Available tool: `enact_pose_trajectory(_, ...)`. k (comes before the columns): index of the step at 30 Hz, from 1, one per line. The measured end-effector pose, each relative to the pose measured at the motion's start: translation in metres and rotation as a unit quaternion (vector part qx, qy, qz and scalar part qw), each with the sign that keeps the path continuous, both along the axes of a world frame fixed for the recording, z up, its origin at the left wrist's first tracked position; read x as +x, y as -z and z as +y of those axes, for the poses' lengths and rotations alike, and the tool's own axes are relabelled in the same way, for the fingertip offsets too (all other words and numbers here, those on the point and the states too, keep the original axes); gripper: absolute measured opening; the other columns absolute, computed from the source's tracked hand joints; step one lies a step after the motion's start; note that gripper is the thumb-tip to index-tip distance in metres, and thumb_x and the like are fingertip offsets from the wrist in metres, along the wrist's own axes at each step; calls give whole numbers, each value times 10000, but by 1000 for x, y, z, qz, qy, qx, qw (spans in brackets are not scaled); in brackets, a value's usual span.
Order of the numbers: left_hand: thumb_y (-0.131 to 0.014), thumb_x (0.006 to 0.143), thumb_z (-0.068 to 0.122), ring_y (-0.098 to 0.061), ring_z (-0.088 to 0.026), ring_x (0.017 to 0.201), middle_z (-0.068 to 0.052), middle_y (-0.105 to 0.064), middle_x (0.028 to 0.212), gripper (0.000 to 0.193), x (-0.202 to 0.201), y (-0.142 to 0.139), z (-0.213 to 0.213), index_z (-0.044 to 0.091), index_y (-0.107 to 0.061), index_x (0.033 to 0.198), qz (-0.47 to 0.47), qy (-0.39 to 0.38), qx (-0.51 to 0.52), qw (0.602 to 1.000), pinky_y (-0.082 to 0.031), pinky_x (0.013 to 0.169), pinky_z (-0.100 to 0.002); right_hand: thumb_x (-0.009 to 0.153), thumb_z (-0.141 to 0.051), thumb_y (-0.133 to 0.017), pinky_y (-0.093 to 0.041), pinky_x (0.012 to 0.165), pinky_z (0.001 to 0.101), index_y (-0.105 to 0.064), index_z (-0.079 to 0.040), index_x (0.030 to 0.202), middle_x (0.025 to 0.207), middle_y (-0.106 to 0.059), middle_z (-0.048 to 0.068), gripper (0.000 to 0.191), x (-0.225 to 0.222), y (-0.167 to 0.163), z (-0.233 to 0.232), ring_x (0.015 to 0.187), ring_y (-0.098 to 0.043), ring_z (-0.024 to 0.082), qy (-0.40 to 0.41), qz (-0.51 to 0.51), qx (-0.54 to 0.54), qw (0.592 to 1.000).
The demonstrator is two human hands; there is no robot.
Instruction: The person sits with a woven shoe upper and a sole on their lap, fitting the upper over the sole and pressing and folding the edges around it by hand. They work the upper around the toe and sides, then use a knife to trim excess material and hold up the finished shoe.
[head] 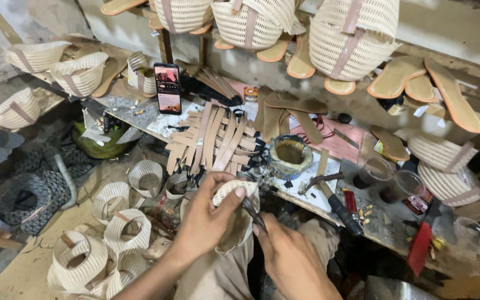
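Observation:
My left hand [204, 222] grips a cream woven shoe upper [233, 191] from below, thumb pressed on its top. My right hand [290, 258] is closed around a dark metal tool [253, 211] whose tip touches the edge of the upper. Both hands are over my lap, just in front of a low workbench [306, 191]. Just beyond the upper, a fan of tan leather strips [212, 139] lies on the bench, and beside it stands a round glue pot [290, 155].
Several cream woven uppers [112, 222] lie on the floor at left. A hammer [337, 203] lies on the bench to the right. A phone [168, 88] stands upright at the back. Woven uppers and tan soles [418, 78] fill the shelves above.

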State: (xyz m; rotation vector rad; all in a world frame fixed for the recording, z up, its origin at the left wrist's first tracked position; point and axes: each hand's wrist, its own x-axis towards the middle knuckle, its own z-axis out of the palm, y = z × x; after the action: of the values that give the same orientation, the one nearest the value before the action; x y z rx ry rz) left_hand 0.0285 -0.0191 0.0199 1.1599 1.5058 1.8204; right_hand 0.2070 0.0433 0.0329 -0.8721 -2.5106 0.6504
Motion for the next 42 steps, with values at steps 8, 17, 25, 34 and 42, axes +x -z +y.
enact_pose_trajectory(8, -675, 950, 254, -665, -65, 885, -37, -771, 1002, 368, -11, 8, 4, 58, -660, 1261, 0, -53, -66, 996, -535, 800, -242, 942, -346, -597, -559, 636, 436, -606, -100, 1207, 702, -726, 174, 362, 13, 9, 25, 670, -711, 335, 142, 7, -170, 975)
enact_pose_trajectory(17, -712, 906, 339, -705, -135, 937, -92, -784, 1059, 493, -33, 10, 24, -3, -693, 1260, -84, -21, -96, 992, -549, 854, -284, 927, -265, -629, -513, 842, 576, -587, -114, 1326, 1172, -674, 237, 429, 58, 76, 189, 1025, -648, 471, 291, -149, 92, 941)
enact_pose_trajectory(25, -837, 764, 278, -658, -138, 1128, -56, -701, 1246, 763, -66, 16, 19, 53, -491, 1406, 10, 165, -104, 981, -514, 992, -306, 934, -318, -647, -496, 971, 496, -644, -134, 1257, 1278, -656, 154, 372, 64, 109, 205, 1159, -601, 376, 229, -121, 230, 938)
enact_pose_trajectory(34, -796, 828, 319, -726, -151, 952, -75, -788, 1072, 536, -67, 26, 16, 12, -675, 1250, 70, 118, -181, 974, -581, 865, -327, 936, -397, -576, -393, 966, 555, -636, -173, 1318, 1188, -702, 44, 447, 67, 99, 162, 1192, -591, 292, 216, -247, 229, 916)
enact_pose_trajectory(42, -809, 792, 274, -726, -161, 1045, -92, -772, 1172, 607, -61, 31, 11, 36, -616, 1316, -68, 114, -151, 980, -570, 933, -328, 962, -373, -574, -381, 985, 535, -635, -180, 1373, 1254, -700, 94, 458, 82, 95, 168, 1164, -627, 278, 213, -144, 206, 944)
